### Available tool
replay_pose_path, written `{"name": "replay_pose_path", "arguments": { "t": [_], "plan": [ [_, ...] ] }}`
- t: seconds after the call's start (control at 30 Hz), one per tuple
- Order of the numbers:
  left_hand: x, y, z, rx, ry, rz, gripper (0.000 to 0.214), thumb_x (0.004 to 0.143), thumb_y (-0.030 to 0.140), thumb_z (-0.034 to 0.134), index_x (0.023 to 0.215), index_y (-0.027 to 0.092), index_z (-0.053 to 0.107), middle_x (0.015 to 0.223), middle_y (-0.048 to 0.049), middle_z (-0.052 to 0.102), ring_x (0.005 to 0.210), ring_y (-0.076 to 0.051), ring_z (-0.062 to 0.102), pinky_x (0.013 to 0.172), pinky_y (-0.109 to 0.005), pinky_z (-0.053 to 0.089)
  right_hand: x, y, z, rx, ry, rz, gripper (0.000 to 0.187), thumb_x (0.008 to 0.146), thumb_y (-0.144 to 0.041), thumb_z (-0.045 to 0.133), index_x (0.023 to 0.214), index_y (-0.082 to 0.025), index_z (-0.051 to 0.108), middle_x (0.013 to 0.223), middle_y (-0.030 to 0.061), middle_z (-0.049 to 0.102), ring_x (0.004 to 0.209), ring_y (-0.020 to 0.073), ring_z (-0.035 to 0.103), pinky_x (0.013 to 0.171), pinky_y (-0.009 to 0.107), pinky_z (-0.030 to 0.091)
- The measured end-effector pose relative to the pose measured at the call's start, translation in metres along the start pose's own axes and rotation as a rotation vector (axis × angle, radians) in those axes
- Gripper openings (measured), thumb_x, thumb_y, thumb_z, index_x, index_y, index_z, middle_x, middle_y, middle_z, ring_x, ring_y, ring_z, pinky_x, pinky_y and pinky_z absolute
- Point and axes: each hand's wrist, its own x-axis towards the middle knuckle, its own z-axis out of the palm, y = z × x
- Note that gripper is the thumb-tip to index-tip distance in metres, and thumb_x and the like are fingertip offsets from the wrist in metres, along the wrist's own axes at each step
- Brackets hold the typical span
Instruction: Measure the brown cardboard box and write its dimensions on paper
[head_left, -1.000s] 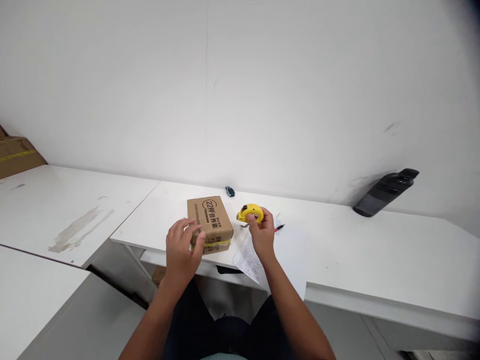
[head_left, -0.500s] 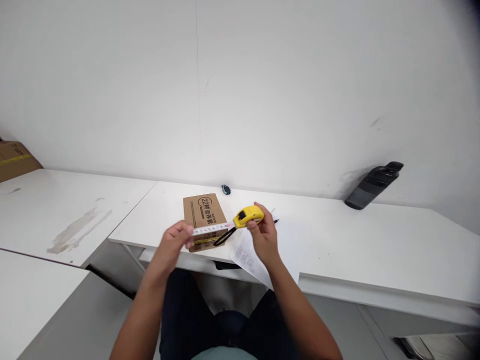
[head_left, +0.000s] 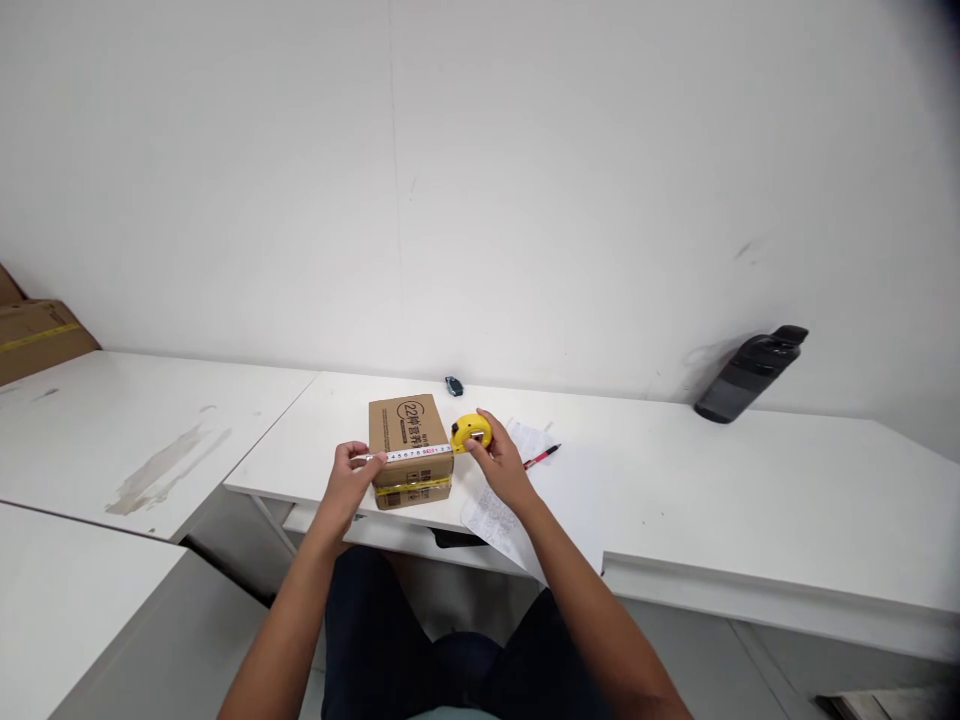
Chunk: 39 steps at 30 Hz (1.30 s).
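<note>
A small brown cardboard box [head_left: 405, 420] with dark printing and yellow tape stands near the front edge of the white desk. My right hand [head_left: 504, 465] grips the yellow tape measure [head_left: 472, 432] by its case, just beyond the box's right side. The white blade [head_left: 412, 453] runs out level across the box near its front top edge. At the box's left side, my left hand [head_left: 352, 480] pinches the blade's free end between thumb and fingers. Printed sheets of paper [head_left: 495, 510] lie beside the box, partly under my right forearm.
A red and black pen [head_left: 542, 456] rests on the papers. A small dark object [head_left: 454, 386] lies behind the box, near the wall. A black bottle [head_left: 750, 375] stands at the right rear. Another cardboard box [head_left: 45, 335] sits at the far left.
The tape case has moved left and down toward the box's right side. The blade, earlier held in front of and above the box, now lies along its top edge.
</note>
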Motion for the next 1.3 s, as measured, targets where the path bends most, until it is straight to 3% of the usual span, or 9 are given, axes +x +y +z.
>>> {"name": "replay_pose_path", "arguments": {
  "t": [0.13, 0.33, 0.43, 0.53, 0.67, 0.8, 0.93, 1.1, 1.3],
  "plan": [
    [0.003, -0.001, 0.011, 0.032, 0.111, 0.060, 0.045, 0.065, 0.037, 0.076, 0.100, 0.020, 0.051, 0.097, -0.0036, 0.057, 0.089, -0.018, 0.057, 0.070, -0.027, 0.047, -0.003, -0.006, 0.007, -0.018, -0.018, -0.006, 0.058, 0.088, -0.048, 0.060, 0.139, -0.024, 0.047, 0.127, 0.0097, 0.057, 0.100, 0.0216, 0.059, 0.087, 0.037, 0.051],
    [0.002, -0.003, -0.013, 0.270, -0.101, 0.170, 0.033, 0.080, 0.046, 0.063, 0.068, 0.021, 0.046, 0.062, 0.0055, 0.043, 0.059, -0.012, 0.041, 0.056, -0.024, 0.032, -0.009, -0.014, -0.001, -0.004, 0.008, 0.015, 0.053, 0.084, -0.045, 0.067, 0.131, -0.024, 0.053, 0.118, 0.0079, 0.060, 0.083, 0.0172, 0.059, 0.075, 0.033, 0.053],
    [0.005, 0.012, -0.025, 0.253, -0.133, 0.257, 0.031, 0.083, 0.047, 0.060, 0.070, 0.020, 0.052, 0.064, 0.0039, 0.049, 0.062, -0.013, 0.044, 0.060, -0.025, 0.035, -0.024, -0.028, -0.006, 0.029, 0.093, -0.020, 0.058, 0.081, -0.043, 0.072, 0.132, -0.024, 0.051, 0.111, 0.0069, 0.060, 0.081, 0.0170, 0.060, 0.070, 0.032, 0.055],
    [0.024, 0.041, -0.026, 0.127, -0.087, 0.367, 0.028, 0.083, 0.048, 0.062, 0.080, 0.021, 0.058, 0.074, 0.0015, 0.058, 0.075, -0.015, 0.054, 0.072, -0.026, 0.043, -0.059, -0.047, -0.005, -0.014, 0.228, -0.187, 0.058, 0.080, -0.037, 0.074, 0.131, -0.025, 0.051, 0.105, 0.0062, 0.060, 0.087, 0.0200, 0.063, 0.069, 0.032, 0.056],
    [0.077, 0.074, 0.003, 0.246, -0.276, 0.429, 0.033, 0.086, 0.052, 0.057, 0.089, 0.020, 0.062, 0.092, -0.0041, 0.066, 0.087, -0.019, 0.059, 0.080, -0.030, 0.047, -0.114, -0.072, 0.020, -0.235, 0.291, -0.517, 0.058, 0.078, -0.026, 0.075, 0.130, -0.024, 0.049, 0.088, 0.0037, 0.060, 0.070, 0.0185, 0.061, 0.057, 0.030, 0.053],
    [0.126, 0.072, 0.042, 0.775, -0.278, 0.417, 0.033, 0.090, 0.050, 0.047, 0.090, 0.020, 0.062, 0.104, -0.0091, 0.067, 0.093, -0.023, 0.061, 0.078, -0.032, 0.047, -0.140, -0.089, 0.050, -0.435, 0.261, -0.629, 0.053, 0.082, -0.016, 0.068, 0.131, -0.020, 0.051, 0.074, 0.0023, 0.057, 0.056, 0.0159, 0.052, 0.046, 0.027, 0.045],
    [0.144, 0.055, 0.055, 0.952, -0.279, 0.390, 0.032, 0.087, 0.047, 0.047, 0.084, 0.020, 0.063, 0.101, -0.0114, 0.068, 0.092, -0.027, 0.061, 0.076, -0.035, 0.045, -0.129, -0.093, 0.055, -0.433, 0.300, -0.537, 0.046, 0.086, -0.016, 0.064, 0.130, -0.021, 0.053, 0.075, 0.0020, 0.054, 0.055, 0.0140, 0.050, 0.044, 0.025, 0.045],
    [0.141, 0.050, 0.050, 0.966, -0.386, 0.370, 0.041, 0.088, 0.056, 0.042, 0.083, 0.022, 0.066, 0.100, -0.0069, 0.071, 0.090, -0.025, 0.063, 0.074, -0.033, 0.044, -0.083, -0.081, 0.061, -0.470, 0.299, -0.369, 0.032, 0.089, -0.026, 0.059, 0.121, -0.022, 0.061, 0.080, 0.0027, 0.053, 0.060, 0.0140, 0.057, 0.049, 0.024, 0.049],
    [0.135, 0.053, 0.044, 0.960, -0.437, 0.327, 0.035, 0.085, 0.056, 0.049, 0.084, 0.024, 0.064, 0.094, -0.0031, 0.073, 0.084, -0.024, 0.064, 0.070, -0.032, 0.045, -0.046, -0.071, 0.078, -0.394, 0.327, -0.380, 0.031, 0.086, -0.023, 0.060, 0.116, -0.018, 0.063, 0.094, 0.0080, 0.066, 0.079, 0.0189, 0.067, 0.065, 0.027, 0.057]
  ]
}}
